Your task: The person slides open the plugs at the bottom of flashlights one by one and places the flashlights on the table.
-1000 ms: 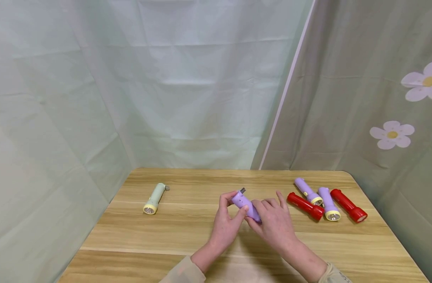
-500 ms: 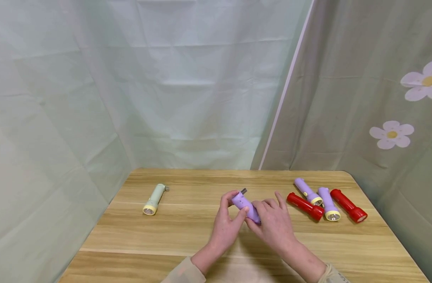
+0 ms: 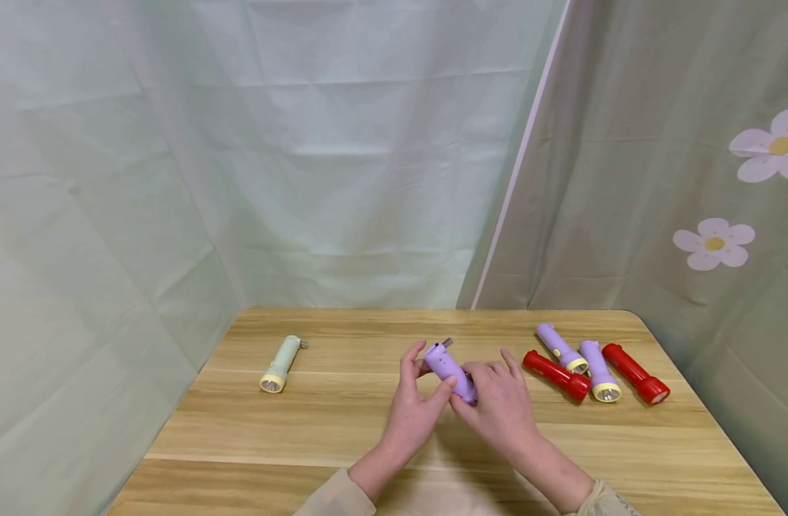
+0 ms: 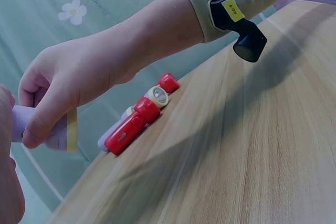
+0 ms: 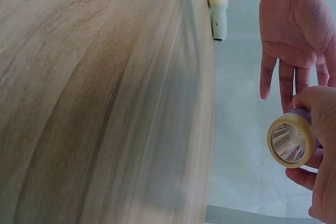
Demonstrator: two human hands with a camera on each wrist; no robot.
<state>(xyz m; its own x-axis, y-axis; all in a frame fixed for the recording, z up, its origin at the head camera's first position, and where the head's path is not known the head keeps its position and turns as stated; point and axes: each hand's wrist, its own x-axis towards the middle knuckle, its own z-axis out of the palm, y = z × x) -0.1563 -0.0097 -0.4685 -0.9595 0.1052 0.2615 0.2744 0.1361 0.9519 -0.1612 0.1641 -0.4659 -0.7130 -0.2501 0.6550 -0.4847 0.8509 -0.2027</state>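
Observation:
Over the middle of the table, both hands hold a purple flashlight (image 3: 450, 369) tilted, its tail up and to the left. Metal plug prongs (image 3: 448, 342) stick out sideways from that tail. My left hand (image 3: 409, 412) has its thumb on the body and its fingers behind the tail, the index finger raised. Around the head end, the fingers of my right hand (image 3: 503, 408) grip. That head is mostly hidden in the head view; the right wrist view shows its lens (image 5: 290, 142) in a yellow rim, and the left wrist view the rim (image 4: 72, 129) from the side.
A mint-green flashlight (image 3: 282, 362) with prongs out lies alone at the left. Grouped at the right are a red flashlight (image 3: 557, 376), another red flashlight (image 3: 635, 374), a purple flashlight (image 3: 563, 349) and another purple flashlight (image 3: 599, 371). Curtains (image 3: 381, 179) hang behind the wooden table (image 3: 239, 430).
The left index finger has lifted from the flashlight's tail, uncovering a small dark spot there. Tail and prongs have shifted slightly up and right; the right hand barely moves.

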